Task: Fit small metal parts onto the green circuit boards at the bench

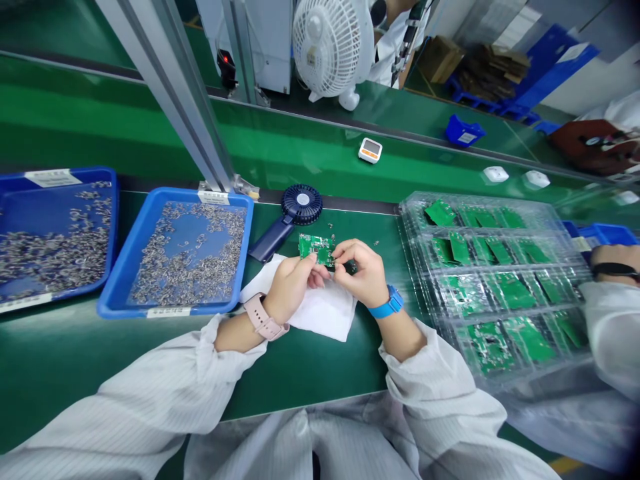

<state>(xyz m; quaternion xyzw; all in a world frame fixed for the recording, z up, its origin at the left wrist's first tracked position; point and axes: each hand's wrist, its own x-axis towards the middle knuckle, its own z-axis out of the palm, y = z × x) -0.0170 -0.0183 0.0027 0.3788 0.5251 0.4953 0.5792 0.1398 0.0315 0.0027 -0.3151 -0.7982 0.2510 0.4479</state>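
Two closed hands, left hand (pixel 290 287) and right hand (pixel 360 273), gripping a green circuit board (pixel 313 245) above a white cloth (pixel 325 315) at frame center.

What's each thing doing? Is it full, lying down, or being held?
Green circuit board, held up
Left hand, gripping the board
Right hand, pinching the board's edge
Blue tray, scattered with small metal parts
Clear plastic tray, loaded with green boards
Handheld fan, lying on the green mat
White wipe, lying flat
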